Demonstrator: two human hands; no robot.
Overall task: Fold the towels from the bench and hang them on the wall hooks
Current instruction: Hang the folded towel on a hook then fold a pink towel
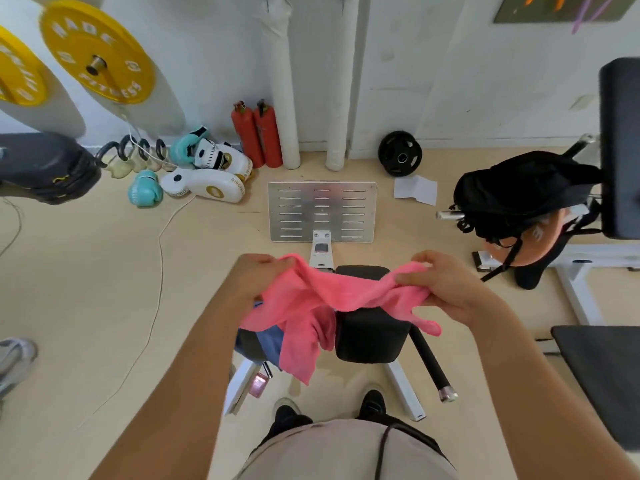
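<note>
A person stands at the end of a black padded bench (pixel 372 337) and holds up a pink towel (pixel 323 299) with both hands. The left hand (pixel 258 277) grips one top edge of the towel, with its fingers curled around the cloth. The right hand (pixel 446 285) pinches the other top edge between thumb and fingers. The towel is soft and fluffy. It is bright pink all over. It sags in the middle between the two hands and looks bunched and wrinkled, not flat. One long part hangs down low on the left side, in front of the bench. A small corner droops under the right hand.

A blue towel (pixel 272 341) peeks out behind the pink one, lying on the left part of the bench.

On the floor by the wall sit two red fire extinguishers (pixel 256 133), some white and teal boxing gloves (pixel 207 168) and a black weight plate (pixel 400 154). A black bag (pixel 519 192) rests on gear to the right. Yellow weight plates (pixel 97 50) hang on the upper left.
</note>
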